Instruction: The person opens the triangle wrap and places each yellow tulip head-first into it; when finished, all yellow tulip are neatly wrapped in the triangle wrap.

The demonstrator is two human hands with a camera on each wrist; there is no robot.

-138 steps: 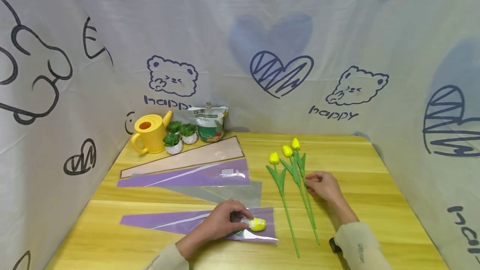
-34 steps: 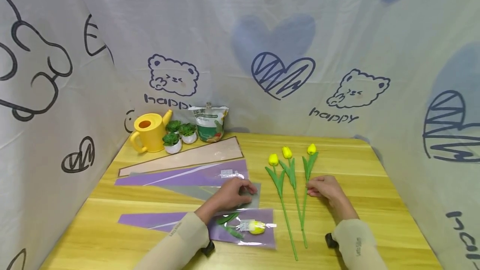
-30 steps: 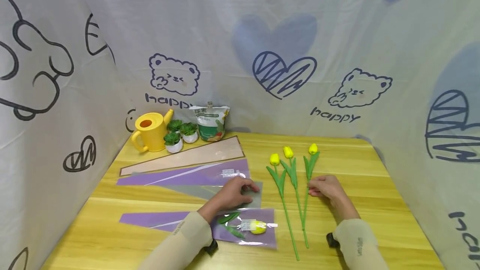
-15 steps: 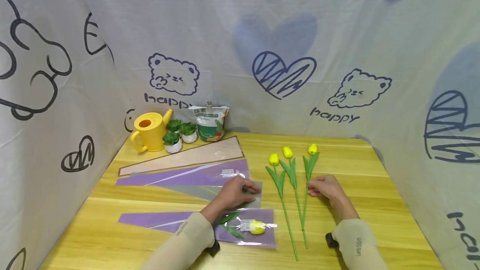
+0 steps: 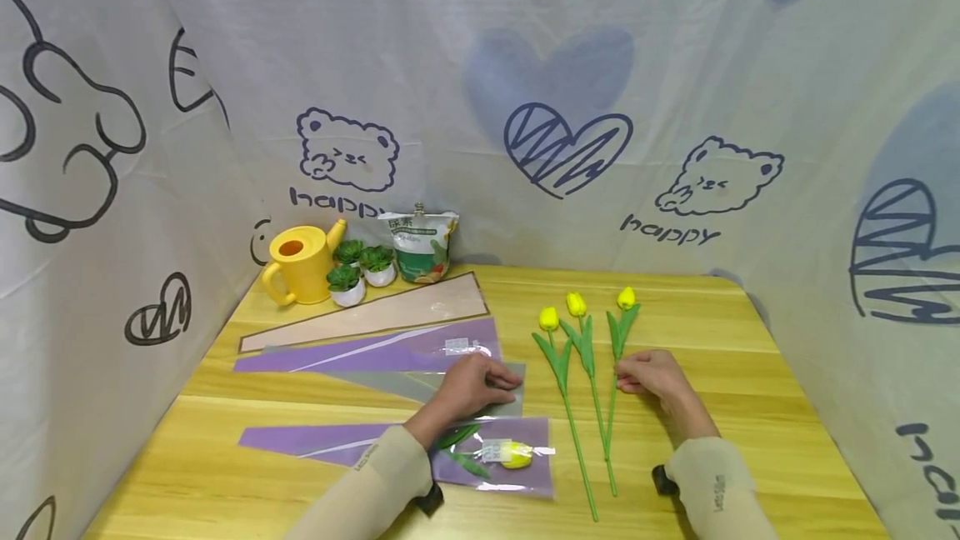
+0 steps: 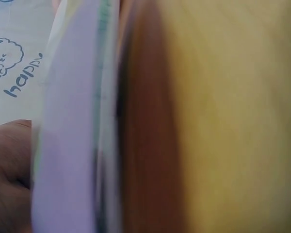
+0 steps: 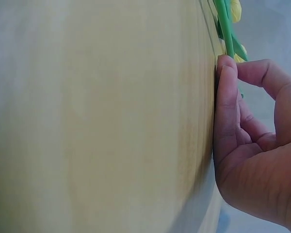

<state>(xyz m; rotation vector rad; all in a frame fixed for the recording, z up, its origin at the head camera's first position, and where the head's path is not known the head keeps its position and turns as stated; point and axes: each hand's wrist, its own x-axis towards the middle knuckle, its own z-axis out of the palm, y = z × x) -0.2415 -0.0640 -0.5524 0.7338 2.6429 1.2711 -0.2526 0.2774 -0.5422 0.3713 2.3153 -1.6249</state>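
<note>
With thumb and fingertips my right hand pinches the stem of the rightmost yellow tulip. This tulip lies on the table, its stem meeting the middle tulip's near the lower end. A third tulip lies to their left. My left hand rests over a grey clear flower sleeve, fingers loosely bent and thumb apart. Under my left forearm is a purple flower sleeve with a tulip inside. In the right wrist view, my thumb and finger meet at the green stem.
Behind my left hand lie another purple sleeve and a pale, brown-edged sleeve. At the back left stand a yellow watering can, several potted succulents and a clipped bag. A printed curtain surrounds the wooden table.
My left hand has left the tulip in the front purple sleeve and moved back onto the grey sleeve. The rightmost tulip's head has shifted right, away from the middle one. Lately both hands are nearly still.
</note>
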